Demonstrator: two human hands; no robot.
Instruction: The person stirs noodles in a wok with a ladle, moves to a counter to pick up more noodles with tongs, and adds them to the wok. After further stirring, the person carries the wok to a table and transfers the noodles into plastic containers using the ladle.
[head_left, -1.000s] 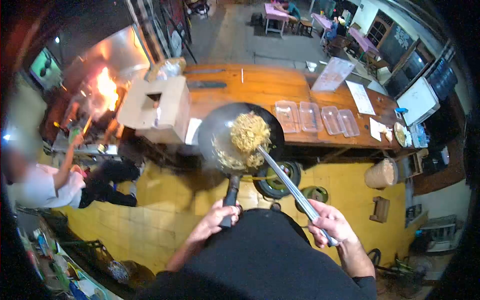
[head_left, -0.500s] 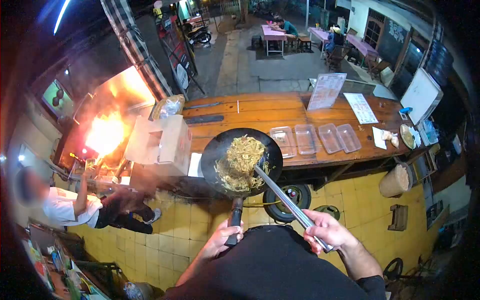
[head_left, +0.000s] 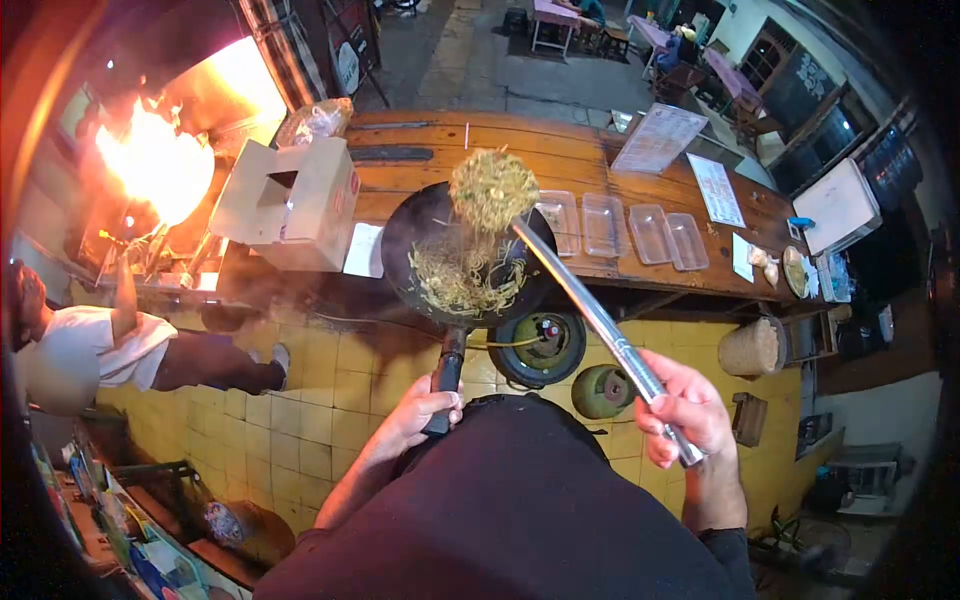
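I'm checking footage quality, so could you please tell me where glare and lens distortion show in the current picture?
Head view: the flames blow out to white at picture left; head view: the metal utensil handle carries bright highlights; head view: the wooden counter looks bowed, corners dark.

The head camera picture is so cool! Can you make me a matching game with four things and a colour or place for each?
Things:
1. wok
2. metal utensil
3. clear plastic containers
4. floor tiles

Colours and places:
A. in a row on the wooden counter
B. held in the right hand
C. yellow
D. held by its handle in the left hand

Right pairs: 1-D, 2-B, 3-A, 4-C
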